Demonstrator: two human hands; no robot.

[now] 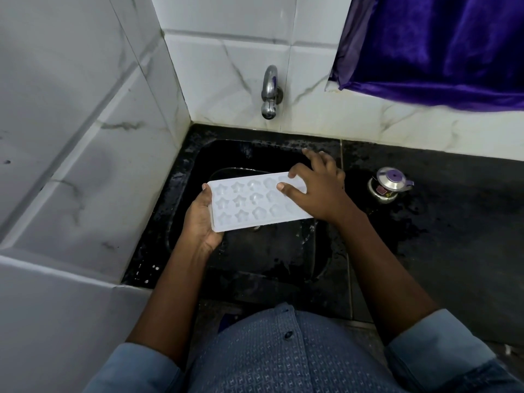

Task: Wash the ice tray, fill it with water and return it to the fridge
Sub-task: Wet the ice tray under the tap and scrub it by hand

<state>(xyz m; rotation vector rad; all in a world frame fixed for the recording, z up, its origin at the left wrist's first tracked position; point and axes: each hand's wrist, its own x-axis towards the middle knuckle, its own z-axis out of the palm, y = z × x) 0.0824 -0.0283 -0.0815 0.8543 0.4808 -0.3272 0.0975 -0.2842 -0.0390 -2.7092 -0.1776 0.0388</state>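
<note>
A white ice tray (249, 204) with star and shell shaped cells is held level above the black sink (198, 154). My left hand (200, 219) grips its left end from underneath, thumb on the edge. My right hand (317, 188) lies on top of the tray's right end, fingers spread, thumb and fingertips touching the cells. The steel tap (269, 93) sticks out of the tiled wall behind the sink; no water runs from it.
A small steel pot with a purple knob (388, 184) stands on the wet black counter (453, 222) right of the sink. White marble tiles (85, 137) close off the left side. A purple curtain (439, 46) hangs at the top right.
</note>
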